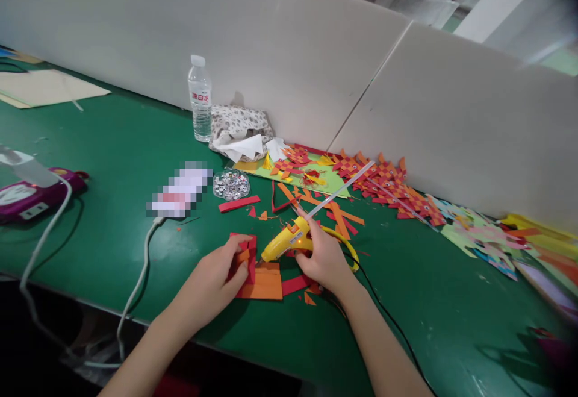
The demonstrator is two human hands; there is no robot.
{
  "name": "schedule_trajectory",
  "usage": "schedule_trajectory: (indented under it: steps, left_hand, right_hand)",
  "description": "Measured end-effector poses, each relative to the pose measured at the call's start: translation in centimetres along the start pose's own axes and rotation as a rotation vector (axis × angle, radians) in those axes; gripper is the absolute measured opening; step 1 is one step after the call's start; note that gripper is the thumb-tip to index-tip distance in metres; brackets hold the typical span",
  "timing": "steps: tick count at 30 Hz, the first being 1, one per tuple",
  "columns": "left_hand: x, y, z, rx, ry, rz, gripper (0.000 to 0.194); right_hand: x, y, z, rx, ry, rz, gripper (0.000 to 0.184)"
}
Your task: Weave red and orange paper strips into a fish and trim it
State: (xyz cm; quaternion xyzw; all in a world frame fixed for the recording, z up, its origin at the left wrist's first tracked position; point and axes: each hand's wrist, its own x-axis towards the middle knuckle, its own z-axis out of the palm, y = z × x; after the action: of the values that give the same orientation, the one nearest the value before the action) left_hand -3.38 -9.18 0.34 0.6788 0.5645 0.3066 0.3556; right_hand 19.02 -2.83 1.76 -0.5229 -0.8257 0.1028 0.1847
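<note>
My right hand (321, 258) is wrapped round a yellow glue gun (285, 241) with a long clear glue stick (343, 187) poking out behind it. Its nozzle points left at a red and orange woven paper piece (262, 279) lying on the green table (112, 156). My left hand (215, 278) pinches the red left edge of that paper piece, fingers closed on it.
Loose red and orange paper strips (332, 210) lie beyond the gun. Finished woven paper shapes (388, 183) line the white partition. A dish of googly eyes (231, 184), a water bottle (200, 99), a cloth pouch (239, 126), a purple device (31, 192) and white cables (135, 282) sit to the left.
</note>
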Motion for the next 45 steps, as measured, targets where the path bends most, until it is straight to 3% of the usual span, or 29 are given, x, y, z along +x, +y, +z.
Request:
schedule_trajectory:
  steps: [19, 24, 31, 45]
  left_hand:
    - [-0.11, 0.03, 0.12, 0.029, 0.01, 0.003, 0.032]
    - [-0.14, 0.11, 0.06, 0.019, 0.002, -0.001, 0.032]
    - [-0.1, 0.14, 0.06, -0.001, -0.002, -0.003, 0.031]
    - [-0.09, 0.18, 0.02, -0.013, 0.014, 0.008, 0.033]
  right_hand:
    - [-0.03, 0.09, 0.2, -0.189, 0.038, -0.084, 0.08]
    - [-0.17, 0.3, -0.09, -0.233, 0.068, -0.036, 0.079]
    - [-0.19, -0.1, 0.07, -0.122, 0.064, -0.007, 0.077]
    - [0.02, -0.09, 0.13, -0.141, 0.066, 0.004, 0.078]
